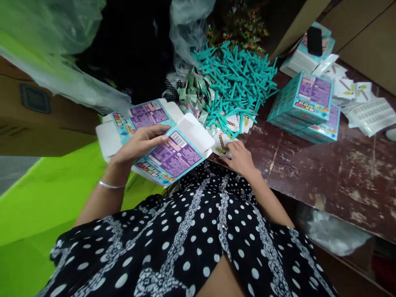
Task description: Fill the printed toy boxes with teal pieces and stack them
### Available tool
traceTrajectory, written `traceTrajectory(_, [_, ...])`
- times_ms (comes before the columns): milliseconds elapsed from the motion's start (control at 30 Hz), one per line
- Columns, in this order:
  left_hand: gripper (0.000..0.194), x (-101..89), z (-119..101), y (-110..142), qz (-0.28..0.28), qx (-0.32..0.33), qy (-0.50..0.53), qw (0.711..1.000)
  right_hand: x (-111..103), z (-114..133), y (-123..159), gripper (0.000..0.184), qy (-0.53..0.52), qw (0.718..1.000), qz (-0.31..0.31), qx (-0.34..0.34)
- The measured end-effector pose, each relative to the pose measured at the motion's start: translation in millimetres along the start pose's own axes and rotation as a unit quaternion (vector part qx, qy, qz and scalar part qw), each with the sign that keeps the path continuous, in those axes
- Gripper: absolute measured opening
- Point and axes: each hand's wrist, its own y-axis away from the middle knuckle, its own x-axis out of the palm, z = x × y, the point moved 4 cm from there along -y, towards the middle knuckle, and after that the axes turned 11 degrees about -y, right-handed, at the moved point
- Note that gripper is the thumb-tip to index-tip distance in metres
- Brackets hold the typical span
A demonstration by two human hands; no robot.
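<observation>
My left hand point(139, 144) holds an unfolded teal and purple carton point(173, 154) with its white flaps open, fingers curled over its top edge. My right hand point(239, 159) rests on the worn brown table point(324, 165), fingers closed on a small white card with a yellow picture point(222, 144). Just beyond that hand lies a big heap of teal plastic sticks point(235, 78), with several folded paper slips point(194, 97) beside it. A second flat carton point(145, 115) lies behind the one I hold.
Two closed teal boxes point(305, 107) stand stacked at the right. White sticker sheets point(368, 113) and more cards lie at the far right. Clear plastic bags point(185, 24) hang at the back. A cardboard box point(37, 111) and green sheet point(46, 198) are on the left.
</observation>
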Motion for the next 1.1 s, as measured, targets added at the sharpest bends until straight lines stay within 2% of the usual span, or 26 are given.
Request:
traceTrajectory(100, [0.063, -2.6, 1, 1, -0.029, 0.008, 0.030, 0.999, 9, 13, -9, 0.043, 0.040, 0.998, 0.023, 0.033])
traceTrajectory(300, [0.060, -11.7, 9, 4, -0.047, 0.019, 0.058, 0.997, 4, 12, -17, 0.031, 0.041, 0.994, 0.070, 0.070])
traceTrajectory(467, [0.063, -7.7, 17, -1, -0.030, -0.004, 0.077, 0.997, -6, 0, -18, 0.031, -0.007, 0.992, 0.072, 0.103])
traceTrajectory(633, [0.061, -3.5, 18, -3, -0.004, -0.004, 0.086, 0.996, -10, -1, -21, 0.033, -0.023, 0.990, 0.066, 0.123])
traceTrajectory(800, [0.066, -6.8, 18, -1, -0.005, -0.017, 0.080, 0.997, -6, -5, -19, 0.021, -0.048, 0.993, 0.047, 0.098])
traceTrajectory(867, [0.065, -7.2, 18, -1, -0.008, -0.009, 0.068, 0.998, -9, -10, -16, 0.016, -0.089, 0.993, 0.003, 0.079])
traceTrajectory(933, [0.061, -4.6, 18, -3, -0.010, 0.010, 0.048, 0.999, -25, -20, -9, 0.021, -0.136, 0.980, -0.125, 0.076])
traceTrajectory(967, [0.058, -1.0, 16, -4, -0.003, 0.022, 0.038, 0.999, -37, -26, -4, 0.023, -0.164, 0.960, -0.211, 0.081])
traceTrajectory(1033, [0.053, 12.0, 12, -6, 0.026, 0.048, 0.034, 0.998, -62, -36, 7, 0.026, -0.235, 0.900, -0.355, 0.093])
traceTrajectory(1067, [0.051, 21.2, 9, -7, 0.046, 0.059, 0.043, 0.996, -71, -38, 11, 0.028, -0.277, 0.873, -0.389, 0.095])
traceTrajectory(1100, [0.050, 31.4, 5, -8, 0.065, 0.068, 0.057, 0.994, -78, -38, 13, 0.029, -0.318, 0.855, -0.398, 0.094])
